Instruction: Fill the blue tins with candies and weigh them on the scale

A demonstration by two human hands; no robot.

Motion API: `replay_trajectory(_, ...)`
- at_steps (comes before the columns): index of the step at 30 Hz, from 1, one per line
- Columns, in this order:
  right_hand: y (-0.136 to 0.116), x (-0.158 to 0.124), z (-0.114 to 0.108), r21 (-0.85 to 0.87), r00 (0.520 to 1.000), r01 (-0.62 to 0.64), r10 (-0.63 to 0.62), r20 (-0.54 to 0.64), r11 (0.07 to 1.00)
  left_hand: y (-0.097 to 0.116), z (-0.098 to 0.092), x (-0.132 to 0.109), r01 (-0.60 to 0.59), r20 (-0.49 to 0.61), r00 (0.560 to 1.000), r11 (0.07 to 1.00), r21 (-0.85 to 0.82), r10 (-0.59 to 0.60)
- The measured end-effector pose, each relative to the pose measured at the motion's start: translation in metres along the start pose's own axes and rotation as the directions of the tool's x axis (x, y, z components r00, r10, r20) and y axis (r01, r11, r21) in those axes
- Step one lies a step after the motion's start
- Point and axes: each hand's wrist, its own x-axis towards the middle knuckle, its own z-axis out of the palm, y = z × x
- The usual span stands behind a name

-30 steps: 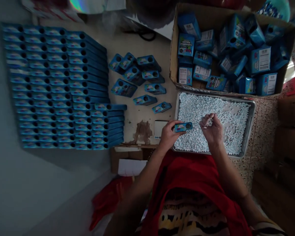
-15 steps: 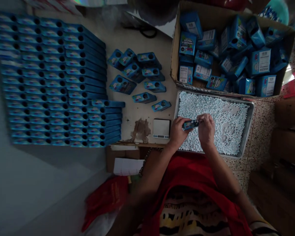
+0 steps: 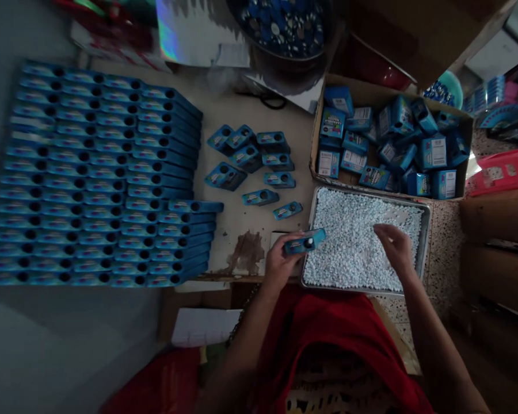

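My left hand (image 3: pixel 280 259) is closed around a small blue candy box (image 3: pixel 300 244), held at the left edge of the tray. The box has a round hole in its printed face, with something whitish showing at it. Over the right half of the metal tray (image 3: pixel 427 241) is my right hand (image 3: pixel 395 247), fingers stretched out and nothing visible in them. Many small pale candies (image 3: pixel 345 247) cover the tray floor in a layer. Most of the kitchen scale (image 3: pixel 276 236) is hidden behind my left hand and the box.
Rows of stacked blue boxes (image 3: pixel 112 190) fill the table's left side. Several loose blue boxes (image 3: pixel 246 156) lie mid-table. Behind the tray a cardboard carton (image 3: pixel 317 129) holds more boxes. Scissors (image 3: pixel 273 101) and a dark bowl of wrapped sweets (image 3: pixel 285 29) are farther back.
My left hand has carried the candy box left, from over the tray toward the scale. My right hand has left the box and moved right over the candies. The camera view has shifted.
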Motion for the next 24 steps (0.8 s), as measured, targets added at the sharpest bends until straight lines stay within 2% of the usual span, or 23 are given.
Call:
replay_trajectory(1, -0.016, 0.016, 0.004, 0.007, 0.997, 0.07, -0.07, -0.023, 0.998, 0.004, -0.015, -0.002, -0.011, -0.031, 0.999, 1.0, 0.005, 0.011)
replay_trajectory(3, -0.043, 0.065, 0.02, -0.019, 0.969, 0.237, -0.238, -0.074, 0.971, 0.008, -0.046, -0.003, -0.028, -0.137, 0.99, 0.999, 0.023, 0.031)
replay_trajectory(5, -0.059, 0.131, 0.043, -0.108, 0.936, 0.344, -0.35, -0.033, 0.933, 0.008, -0.074, 0.0, -0.033, -0.286, 0.957, 0.999, 0.036, 0.041)
replay_trajectory(6, -0.063, 0.165, 0.056, -0.222, 0.932, 0.357, -0.361, 0.023, 0.907, 0.007, -0.086, 0.003, -0.031, -0.368, 0.929, 0.999, 0.043, 0.045)
replay_trajectory(8, -0.062, 0.227, 0.082, -0.496, 0.951, 0.304, -0.29, 0.108, 0.813, 0.002, -0.106, 0.011, -0.022, -0.508, 0.859, 0.997, 0.069, 0.054)
replay_trajectory(9, -0.059, 0.252, 0.094, -0.616, 0.956, 0.292, -0.235, 0.175, 0.732, -0.001, -0.113, 0.015, -0.014, -0.557, 0.828, 0.996, 0.087, 0.06)
replay_trajectory(11, -0.052, 0.289, 0.114, -0.786, 0.953, 0.296, -0.119, 0.277, 0.543, -0.011, -0.124, 0.028, 0.007, -0.614, 0.787, 0.993, 0.117, 0.067)
replay_trajectory(13, -0.047, 0.309, 0.122, -0.852, 0.94, 0.34, -0.122, 0.318, 0.397, -0.024, -0.131, 0.043, 0.026, -0.637, 0.768, 0.991, 0.133, 0.065)
replay_trajectory(15, -0.045, 0.315, 0.118, -0.876, 0.933, 0.358, -0.147, 0.327, 0.322, -0.038, -0.134, 0.06, 0.037, -0.661, 0.748, 0.991, 0.131, 0.059)
replay_trajectory(16, -0.046, 0.312, 0.112, -0.881, 0.935, 0.353, -0.15, 0.321, 0.315, -0.044, -0.134, 0.069, 0.038, -0.68, 0.731, 0.992, 0.119, 0.053)
replay_trajectory(18, -0.05, 0.296, 0.097, -0.871, 0.949, 0.312, -0.176, 0.263, 0.379, -0.055, -0.132, 0.085, 0.039, -0.716, 0.697, 0.995, 0.092, 0.039)
replay_trajectory(20, -0.057, 0.265, 0.079, -0.776, 0.949, 0.289, -0.272, 0.157, 0.561, -0.062, -0.128, 0.103, 0.04, -0.74, 0.672, 0.995, 0.091, 0.041)
replay_trajectory(21, -0.06, 0.243, 0.071, -0.667, 0.938, 0.305, -0.335, 0.087, 0.679, -0.063, -0.126, 0.113, 0.039, -0.744, 0.667, 0.994, 0.104, 0.052)
replay_trajectory(23, -0.064, 0.19, 0.059, -0.297, 0.915, 0.377, -0.403, -0.029, 0.877, -0.062, -0.121, 0.13, 0.028, -0.729, 0.679, 0.991, 0.133, 0.079)
replay_trajectory(24, -0.064, 0.161, 0.056, -0.088, 0.919, 0.387, -0.392, -0.05, 0.918, -0.06, -0.118, 0.136, 0.016, -0.709, 0.7, 0.99, 0.14, 0.088)
